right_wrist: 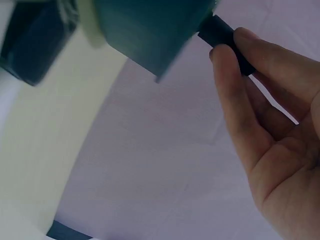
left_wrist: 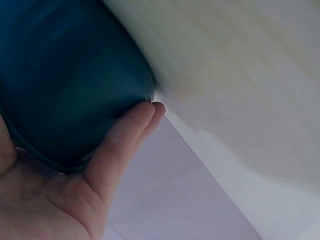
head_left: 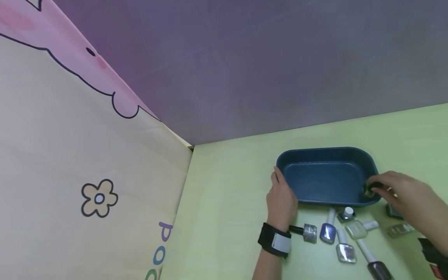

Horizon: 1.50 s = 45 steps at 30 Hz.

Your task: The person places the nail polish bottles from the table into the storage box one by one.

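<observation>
A dark blue, round-cornered tray (head_left: 322, 202) lies on the pale green table. At its left end my left hand (head_left: 281, 202) rests against the outer wall. In the left wrist view, the straight fingers (left_wrist: 122, 145) lie along that wall, near the rim. My right hand (head_left: 406, 190) pinches the black cap (right_wrist: 227, 42) of a small nail polish bottle (head_left: 367, 189) between thumb and fingertips. The bottle looks dark green and hangs cap-up at the tray's right end. In the right wrist view, the tray's corner hides most of its glass.
Several nail polish bottles lie before the tray: glittery silver (head_left: 310, 233), purple (head_left: 328, 232), silver (head_left: 346, 252), clear (head_left: 356, 229) and dark brown (head_left: 379, 270). A white-capped one (head_left: 347, 214) stands near the rim. Another bottle (head_left: 399, 230) lies under the right forearm. A grey wall (head_left: 266, 70) rises behind.
</observation>
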{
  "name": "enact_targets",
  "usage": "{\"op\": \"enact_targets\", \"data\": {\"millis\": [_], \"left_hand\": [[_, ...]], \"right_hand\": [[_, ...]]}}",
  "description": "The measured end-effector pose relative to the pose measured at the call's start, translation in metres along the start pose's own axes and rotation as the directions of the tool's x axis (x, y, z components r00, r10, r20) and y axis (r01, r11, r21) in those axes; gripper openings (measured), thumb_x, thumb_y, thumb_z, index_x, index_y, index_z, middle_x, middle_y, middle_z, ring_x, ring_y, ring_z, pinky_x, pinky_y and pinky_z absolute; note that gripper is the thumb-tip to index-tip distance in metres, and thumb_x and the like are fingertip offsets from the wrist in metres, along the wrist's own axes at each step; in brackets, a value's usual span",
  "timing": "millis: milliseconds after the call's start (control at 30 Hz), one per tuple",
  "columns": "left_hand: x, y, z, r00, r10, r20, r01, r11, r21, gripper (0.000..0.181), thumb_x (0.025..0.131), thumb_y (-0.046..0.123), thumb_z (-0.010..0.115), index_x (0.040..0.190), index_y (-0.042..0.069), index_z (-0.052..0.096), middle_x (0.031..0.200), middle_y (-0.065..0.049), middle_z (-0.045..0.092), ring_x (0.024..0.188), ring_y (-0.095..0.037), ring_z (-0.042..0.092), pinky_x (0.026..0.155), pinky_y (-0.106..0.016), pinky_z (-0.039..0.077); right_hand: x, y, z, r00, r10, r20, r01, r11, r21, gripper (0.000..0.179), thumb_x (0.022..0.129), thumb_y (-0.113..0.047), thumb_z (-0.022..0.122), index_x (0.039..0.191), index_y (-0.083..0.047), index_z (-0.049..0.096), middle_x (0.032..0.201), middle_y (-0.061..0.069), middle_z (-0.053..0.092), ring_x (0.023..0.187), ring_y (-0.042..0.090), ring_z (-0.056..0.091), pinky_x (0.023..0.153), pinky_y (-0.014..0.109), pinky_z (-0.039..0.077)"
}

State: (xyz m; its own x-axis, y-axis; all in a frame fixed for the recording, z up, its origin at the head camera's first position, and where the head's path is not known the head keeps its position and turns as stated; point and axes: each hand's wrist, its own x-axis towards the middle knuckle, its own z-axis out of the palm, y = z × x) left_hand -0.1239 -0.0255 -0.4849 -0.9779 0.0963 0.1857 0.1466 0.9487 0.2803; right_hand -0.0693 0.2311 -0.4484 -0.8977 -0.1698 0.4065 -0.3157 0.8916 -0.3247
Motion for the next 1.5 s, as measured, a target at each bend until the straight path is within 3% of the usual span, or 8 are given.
{"op": "enact_targets", "data": {"millis": [200,600,833,1033,1133,1267,1367,1500], "left_hand": [[-0.001,0.002,0.001,1.000,0.003,-0.002,-0.003,1.000,0.021,0.066,0.097,0.015,0.057,0.154,0.000,0.029,0.144,-0.011,0.047,0.047,-0.006,0.036,0.043,-0.020,0.029],[-0.005,-0.001,0.008,1.000,0.008,-0.014,-0.008,0.998,0.064,0.065,0.096,0.017,0.059,0.153,0.001,0.032,0.140,-0.009,0.050,0.047,-0.007,0.037,0.043,-0.021,0.029],[-0.008,0.003,0.014,0.998,-0.003,0.063,0.000,0.999,0.051,0.065,0.097,0.015,0.056,0.155,0.003,0.029,0.142,-0.008,0.048,0.045,-0.007,0.033,0.042,-0.020,0.028],[-0.005,0.003,0.015,0.999,0.020,0.028,-0.022,0.997,0.080,0.066,0.095,0.016,0.058,0.154,0.001,0.031,0.140,-0.009,0.049,0.045,-0.006,0.033,0.042,-0.020,0.027],[-0.004,0.002,0.014,1.000,0.019,0.018,-0.021,0.996,0.082,0.066,0.096,0.017,0.057,0.154,0.001,0.031,0.140,-0.009,0.050,0.045,-0.006,0.033,0.042,-0.020,0.027],[-0.002,0.000,0.012,1.000,0.013,0.005,-0.014,0.997,0.072,0.065,0.096,0.018,0.057,0.154,0.001,0.031,0.140,-0.010,0.050,0.045,-0.007,0.034,0.042,-0.021,0.028],[0.000,-0.001,0.011,1.000,0.010,-0.010,-0.010,0.998,0.068,0.065,0.096,0.018,0.057,0.154,0.001,0.031,0.139,-0.010,0.050,0.045,-0.007,0.034,0.042,-0.021,0.028],[0.002,-0.002,0.009,1.000,0.015,-0.024,-0.013,0.998,0.069,0.065,0.096,0.018,0.057,0.153,0.001,0.032,0.139,-0.010,0.051,0.045,-0.007,0.034,0.042,-0.021,0.028]], "right_hand": [[-0.001,0.007,0.011,0.999,-0.035,0.015,0.035,0.999,-0.002,0.028,0.061,0.009,0.083,0.084,0.002,0.069,0.074,0.010,0.066,0.064,0.027,0.060,0.056,0.043,0.050],[-0.005,0.009,0.026,0.997,-0.064,0.035,0.063,0.998,0.022,0.026,0.059,0.011,0.083,0.080,0.004,0.070,0.073,0.012,0.065,0.066,0.032,0.060,0.060,0.048,0.051],[-0.012,0.013,0.031,0.996,-0.049,0.079,0.047,0.999,0.029,0.025,0.059,0.010,0.083,0.080,0.004,0.069,0.073,0.010,0.064,0.067,0.032,0.061,0.062,0.049,0.052],[-0.003,0.011,0.026,0.997,-0.058,0.050,0.058,0.998,0.012,0.028,0.057,0.007,0.086,0.080,0.005,0.069,0.076,0.015,0.064,0.068,0.034,0.062,0.061,0.048,0.053],[0.002,0.006,0.022,0.998,-0.060,0.026,0.060,0.998,0.012,0.026,0.060,0.005,0.085,0.081,0.004,0.070,0.075,0.012,0.063,0.062,0.022,0.059,0.055,0.039,0.052],[0.006,-0.005,0.017,0.998,-0.045,0.045,0.042,0.997,0.063,0.016,0.072,-0.002,0.082,0.084,-0.002,0.072,0.072,-0.003,0.057,0.058,-0.001,0.044,0.049,0.025,0.042],[0.008,-0.013,0.018,0.995,-0.048,0.087,0.038,0.993,0.116,0.012,0.077,-0.013,0.082,0.085,-0.008,0.073,0.072,-0.012,0.053,0.059,-0.007,0.039,0.050,0.023,0.040],[0.010,-0.017,0.020,0.975,-0.026,0.220,-0.003,0.991,0.132,0.020,0.077,-0.028,0.083,0.084,-0.014,0.071,0.072,-0.013,0.053,0.061,-0.006,0.041,0.053,0.024,0.042]]}}
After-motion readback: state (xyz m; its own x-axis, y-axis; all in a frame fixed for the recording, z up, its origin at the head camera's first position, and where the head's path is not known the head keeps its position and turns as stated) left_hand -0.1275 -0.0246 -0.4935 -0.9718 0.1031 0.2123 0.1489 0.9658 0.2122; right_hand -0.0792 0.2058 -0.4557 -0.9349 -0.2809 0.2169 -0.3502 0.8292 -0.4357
